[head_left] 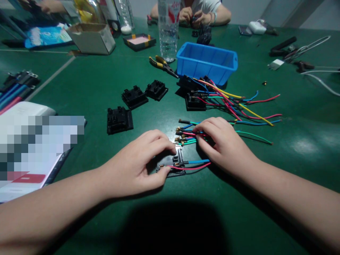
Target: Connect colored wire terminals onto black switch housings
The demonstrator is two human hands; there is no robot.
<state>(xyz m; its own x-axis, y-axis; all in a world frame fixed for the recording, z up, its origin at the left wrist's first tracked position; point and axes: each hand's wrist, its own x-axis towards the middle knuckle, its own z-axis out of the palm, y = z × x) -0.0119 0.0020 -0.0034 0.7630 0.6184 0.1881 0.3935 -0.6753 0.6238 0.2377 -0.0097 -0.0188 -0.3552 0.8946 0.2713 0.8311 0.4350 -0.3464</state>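
Observation:
My left hand point(145, 163) grips a black plastic socket part point(170, 170) lying on the table, thumb on the near side and fingers at the far edge. A blue wire point(198, 162) and a red wire point(198, 168) run from its terminals to the right, under my right hand. My right hand point(221, 136) is closed with thumb and forefinger on a loose bunch of wires point(187, 133), whose ends carry small brass terminals and black sleeves. Which wire is between the fingertips, I cannot make out. A green wire point(255, 135) sticks out beyond this hand.
Several black socket parts point(119, 119) lie at left; wired ones point(196, 102) sit before a blue bin point(207, 58). Pliers point(162, 65) and a water bottle point(168, 35) stand near it. A phone point(66, 141) is at left. Across the table are another person's hands point(193, 17).

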